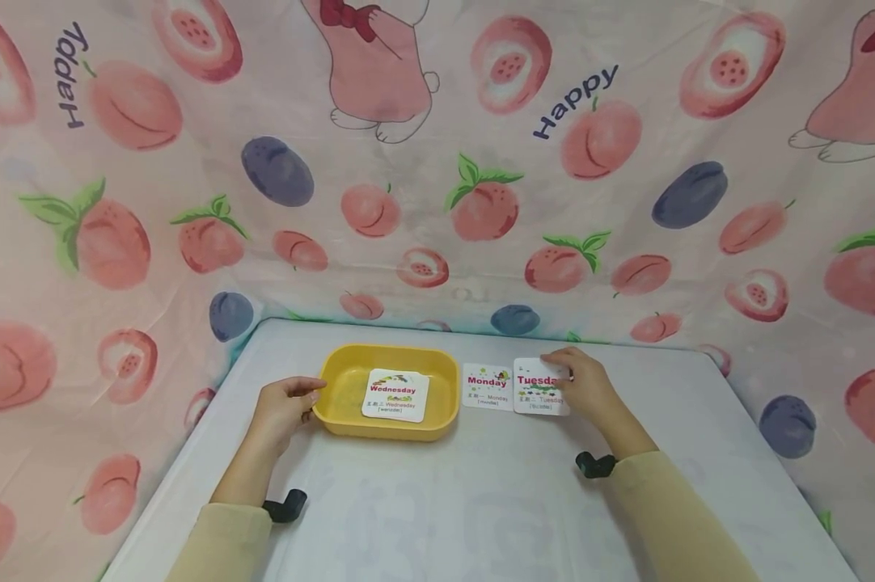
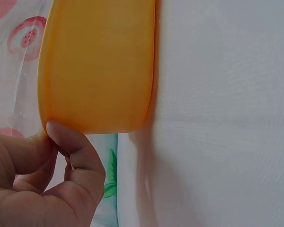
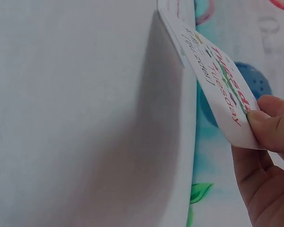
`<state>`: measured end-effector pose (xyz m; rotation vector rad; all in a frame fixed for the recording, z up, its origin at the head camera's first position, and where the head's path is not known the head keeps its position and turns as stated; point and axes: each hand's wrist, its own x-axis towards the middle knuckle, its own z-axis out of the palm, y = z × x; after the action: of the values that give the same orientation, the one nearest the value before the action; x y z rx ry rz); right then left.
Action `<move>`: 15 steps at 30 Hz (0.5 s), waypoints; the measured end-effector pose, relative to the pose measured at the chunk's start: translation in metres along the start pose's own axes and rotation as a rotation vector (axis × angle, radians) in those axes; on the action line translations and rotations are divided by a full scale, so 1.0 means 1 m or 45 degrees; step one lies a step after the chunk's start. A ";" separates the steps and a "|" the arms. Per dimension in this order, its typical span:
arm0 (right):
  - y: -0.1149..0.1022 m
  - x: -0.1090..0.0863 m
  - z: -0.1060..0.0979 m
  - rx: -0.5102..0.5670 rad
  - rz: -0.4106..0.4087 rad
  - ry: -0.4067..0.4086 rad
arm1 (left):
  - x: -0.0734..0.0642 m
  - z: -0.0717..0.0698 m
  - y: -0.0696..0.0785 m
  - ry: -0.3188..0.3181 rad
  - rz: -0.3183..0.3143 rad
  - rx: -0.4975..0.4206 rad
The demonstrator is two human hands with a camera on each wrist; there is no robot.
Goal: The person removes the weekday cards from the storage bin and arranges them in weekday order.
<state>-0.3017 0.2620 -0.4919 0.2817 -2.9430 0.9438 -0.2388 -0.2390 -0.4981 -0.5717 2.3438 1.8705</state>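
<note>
My left hand (image 1: 279, 414) pinches the left rim of a yellow tray (image 1: 328, 408); in the left wrist view, thumb and fingers grip the corner of the same tray (image 2: 102, 66). Inside it lies a white card (image 1: 395, 396) printed "Wednesday". Right of the tray, a "Monday" card (image 1: 487, 388) lies on the table. Beside that one is a "Tuesday" card (image 1: 535, 388), whose right edge my right hand (image 1: 589, 386) holds. The right wrist view has the Tuesday card (image 3: 217, 90) tilted, pinched between thumb and fingers. Part of its print is covered by the fingers.
A white-covered table (image 1: 437, 501) spans the lower view. Behind it and at both sides hangs a pink cloth (image 1: 423, 162) with peaches and plums. Each wrist wears a black mount, one at the left (image 1: 286, 507) and one at the right (image 1: 595, 465).
</note>
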 end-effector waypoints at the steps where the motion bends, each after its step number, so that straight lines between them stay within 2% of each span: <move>1: 0.002 0.000 0.001 -0.004 0.012 -0.008 | 0.000 0.000 0.000 0.002 -0.001 0.002; 7: 0.011 0.001 0.004 -0.021 0.070 -0.046 | 0.001 0.001 -0.002 0.009 0.003 0.010; 15: 0.023 0.009 0.013 -0.023 0.080 -0.061 | 0.001 0.001 -0.002 0.015 0.002 0.022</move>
<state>-0.3142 0.2716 -0.5151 0.2146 -3.0187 0.9303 -0.2389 -0.2383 -0.5005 -0.5801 2.3663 1.8504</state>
